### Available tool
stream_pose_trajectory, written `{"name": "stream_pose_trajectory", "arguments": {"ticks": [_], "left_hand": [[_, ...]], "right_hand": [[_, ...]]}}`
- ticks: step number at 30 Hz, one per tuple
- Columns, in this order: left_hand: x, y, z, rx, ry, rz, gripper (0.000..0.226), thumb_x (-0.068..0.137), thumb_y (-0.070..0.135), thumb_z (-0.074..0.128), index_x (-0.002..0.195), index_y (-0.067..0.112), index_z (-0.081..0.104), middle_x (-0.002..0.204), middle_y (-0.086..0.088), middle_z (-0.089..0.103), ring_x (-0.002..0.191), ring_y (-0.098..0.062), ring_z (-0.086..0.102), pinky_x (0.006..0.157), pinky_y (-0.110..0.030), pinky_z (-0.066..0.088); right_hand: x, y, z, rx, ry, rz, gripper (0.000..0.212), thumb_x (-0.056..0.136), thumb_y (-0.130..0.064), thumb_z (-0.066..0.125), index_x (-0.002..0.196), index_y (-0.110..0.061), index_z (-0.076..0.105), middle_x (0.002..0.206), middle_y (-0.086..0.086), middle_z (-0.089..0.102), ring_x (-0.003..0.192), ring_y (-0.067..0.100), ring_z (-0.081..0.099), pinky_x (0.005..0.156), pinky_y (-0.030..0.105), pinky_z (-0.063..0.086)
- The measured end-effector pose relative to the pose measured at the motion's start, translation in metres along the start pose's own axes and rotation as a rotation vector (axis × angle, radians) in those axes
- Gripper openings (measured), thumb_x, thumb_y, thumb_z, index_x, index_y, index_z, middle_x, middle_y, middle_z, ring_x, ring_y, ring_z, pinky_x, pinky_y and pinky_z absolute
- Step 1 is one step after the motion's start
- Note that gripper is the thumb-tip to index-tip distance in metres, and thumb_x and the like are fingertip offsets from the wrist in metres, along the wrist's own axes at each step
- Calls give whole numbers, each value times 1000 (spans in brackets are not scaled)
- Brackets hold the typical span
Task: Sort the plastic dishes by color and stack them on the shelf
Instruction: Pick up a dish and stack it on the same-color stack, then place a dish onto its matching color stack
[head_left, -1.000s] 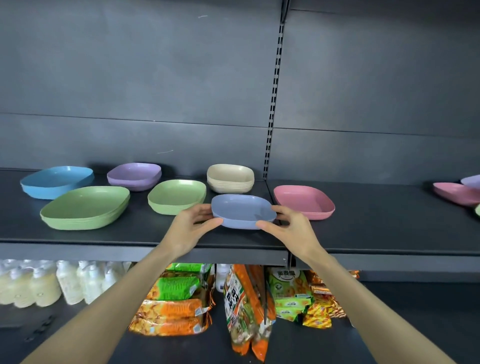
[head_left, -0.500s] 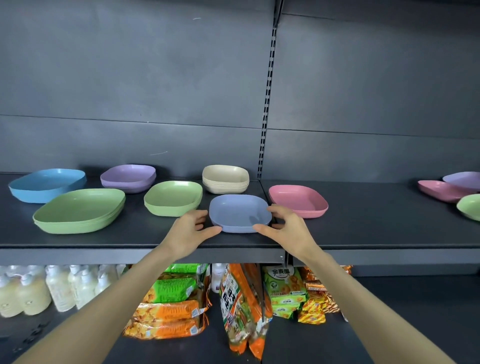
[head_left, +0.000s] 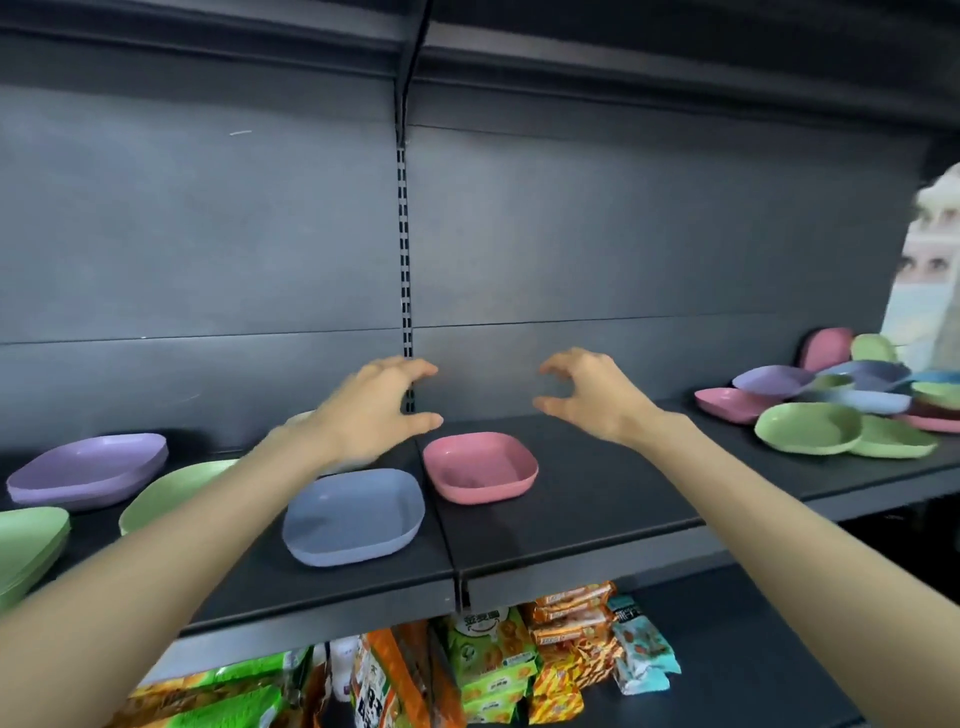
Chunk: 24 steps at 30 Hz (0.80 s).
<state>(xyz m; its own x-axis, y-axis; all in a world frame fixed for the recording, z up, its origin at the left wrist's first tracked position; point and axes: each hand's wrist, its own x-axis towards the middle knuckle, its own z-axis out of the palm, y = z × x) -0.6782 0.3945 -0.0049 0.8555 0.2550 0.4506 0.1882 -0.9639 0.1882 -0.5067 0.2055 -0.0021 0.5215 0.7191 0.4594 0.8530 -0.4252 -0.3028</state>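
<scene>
Head view of a dark shelf (head_left: 597, 514) with plastic dishes set out along it. The left hand (head_left: 374, 410) and the right hand (head_left: 592, 397) are raised above the shelf, apart from each other, either side of the slotted rail (head_left: 405, 260) in the back wall. Each has its fingers loosely curved and spread, thumb opposite, grasping nothing.

The blue dish (head_left: 356, 517) lies upright near the front edge of the shelf, beside the left forearm, touched by neither hand. Just to its right and farther back sits a single pink dish (head_left: 480, 475), apart from it. To the left, a green dish (head_left: 171, 493) is partly hidden by the left forearm. Beyond it is a purple stack (head_left: 88, 467), with a green stack (head_left: 28, 540) at the left edge of the view.

At the far right of the shelf lies an unsorted pile of dishes (head_left: 852, 402) in pink, purple, blue and green, overlapping one another. Snack packets (head_left: 519, 660) fill the level below.
</scene>
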Motion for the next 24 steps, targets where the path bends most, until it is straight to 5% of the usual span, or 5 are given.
{"name": "stream_pose_trajectory", "arguments": {"ticks": [12,24], "left_hand": [[151,185,78,193,-26,175,65,89,46,57,144,23,31,144,-4,41,133,-24,35,107,-35,27],[265,284,165,162,-135,192,66,89,46,56,145,23,29,141,-2,43,131,-23,34,106,-35,26]], "right_hand": [[-12,206,-132,-335,-10,158,52,87,-29,63,135,-17,48,132,7,46,123,29,44,98,42,41],[11,376,-166,-397,-96,215,51,88,-29,62,134,-13,48,132,10,47,119,30,47,92,34,40]]}}
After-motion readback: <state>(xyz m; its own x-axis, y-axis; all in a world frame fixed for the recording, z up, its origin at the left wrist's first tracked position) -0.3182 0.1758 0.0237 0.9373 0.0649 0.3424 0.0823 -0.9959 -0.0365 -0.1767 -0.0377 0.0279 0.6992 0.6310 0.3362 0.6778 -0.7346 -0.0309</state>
